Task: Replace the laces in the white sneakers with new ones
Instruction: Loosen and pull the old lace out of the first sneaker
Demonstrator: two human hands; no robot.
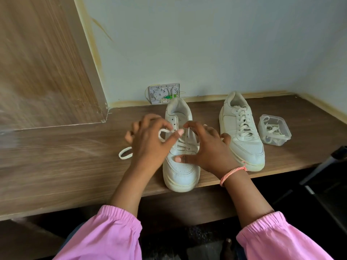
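Fingers of the left hand [150, 141] are curled, thumb and forefinger pinching a flat, off-white woven lace [165, 135] that bends into a small loop just above the thumb tip. A further stretch of the same lace runs under the hand and comes out as a rounded loop on the wood to the outer side of the knuckles. Right hand [208, 149]: forefinger bent over the eyelet row, thumb laid straight across the toe box, other fingers loosely curled along the shoe's side; whether the forefinger holds any lace cannot be told.

Between both sets of fingers sits the near sneaker [180, 166], smooth white leather with a perforated toe and thick rubber sole, toe toward the person, lower eyelets laced, top eyelets bare. Beyond the right hand's little finger stands the second sneaker [242, 132], fully laced. Further out on that side is a clear, square plastic tub [274, 130] with rounded corners, holding loose pale laces.

All rest on a matt, brown wood-grain shelf [65, 162]. Twisted orange thread bracelet [232, 172] circles the right wrist; pink gathered cuffs [120, 218] cover both forearms.
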